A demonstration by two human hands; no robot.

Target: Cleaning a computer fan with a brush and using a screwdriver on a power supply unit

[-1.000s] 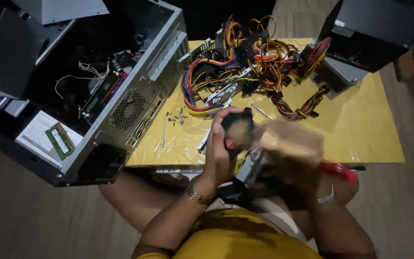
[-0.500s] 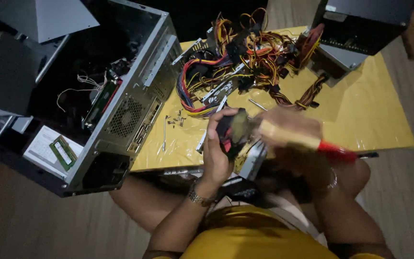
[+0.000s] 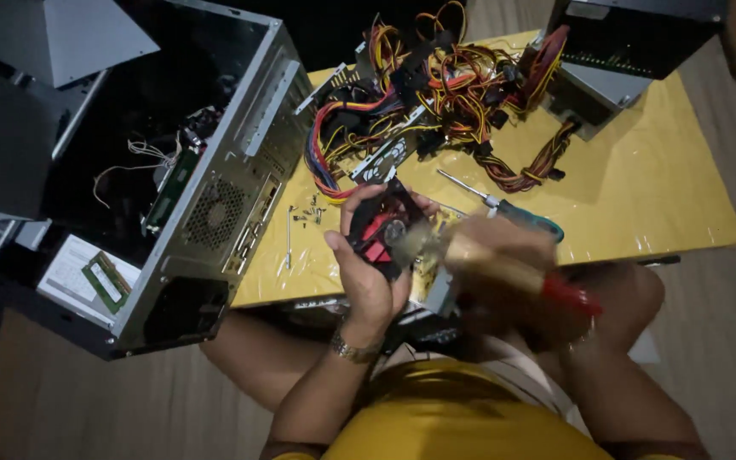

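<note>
1. Fan [image 3: 382, 232], small, black frame with red blades, sits in the head view just above the near edge of the yellow table [image 3: 666, 196], held up over it.
2. Left hand [image 3: 366, 271] wraps the fan from below and the left side; thumb and fingers are curled closed around its frame. A metal watch [image 3: 353, 347] sits on that wrist.
3. Right hand [image 3: 504, 264] is blurred; it is closed around a brush [image 3: 517, 274] with a pale wooden handle and a red end. The bristle end is against the fan's face, though blur hides the exact contact.
4. Just beyond the right hand, a screwdriver [image 3: 504, 206] with a teal handle lies on the table, apart from both hands.
5. Small screws [image 3: 308, 211] lie scattered on the table, just left of the fan.
6. Farther back on the table: a tangle of red, yellow, orange and black cables [image 3: 436, 102], joined at upper right to a grey power supply box [image 3: 606, 77].
7. Left of the table stands an open computer case [image 3: 215, 170], side panel off, interior wiring visible.
8. A green memory stick [image 3: 106, 281] rests on white paper beside the case's lower left.
</note>
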